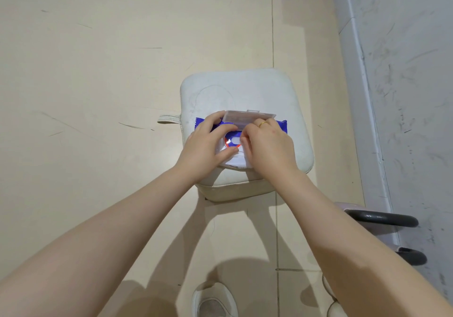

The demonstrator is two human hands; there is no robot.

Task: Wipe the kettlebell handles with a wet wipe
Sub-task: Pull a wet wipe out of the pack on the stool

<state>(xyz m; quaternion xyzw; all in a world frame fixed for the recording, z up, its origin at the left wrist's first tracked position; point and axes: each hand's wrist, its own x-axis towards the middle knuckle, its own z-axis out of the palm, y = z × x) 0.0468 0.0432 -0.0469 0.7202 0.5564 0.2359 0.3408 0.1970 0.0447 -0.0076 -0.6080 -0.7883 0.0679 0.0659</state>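
Wipe pack (pixel 279 126) sits on a stool (pixel 269 88), lid (pixel 250 116) flipped up. Left hand (pixel 206 145) fingers curl on the pack to pin it, right hand (pixel 267 145) fingers pinch at the opening, prob pulling a wipe. Kettlebell handles (pixel 384 219) lie well right of the fingers, untouched.

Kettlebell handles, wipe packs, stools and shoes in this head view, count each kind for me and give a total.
Kettlebell handles: 2, one dark handle and a second nearer one, both at the right by the wall.
Wipe packs: 1, the blue pack, lid open.
Stools: 1, the white stool.
Shoes: 1, a white shoe.
Total: 5
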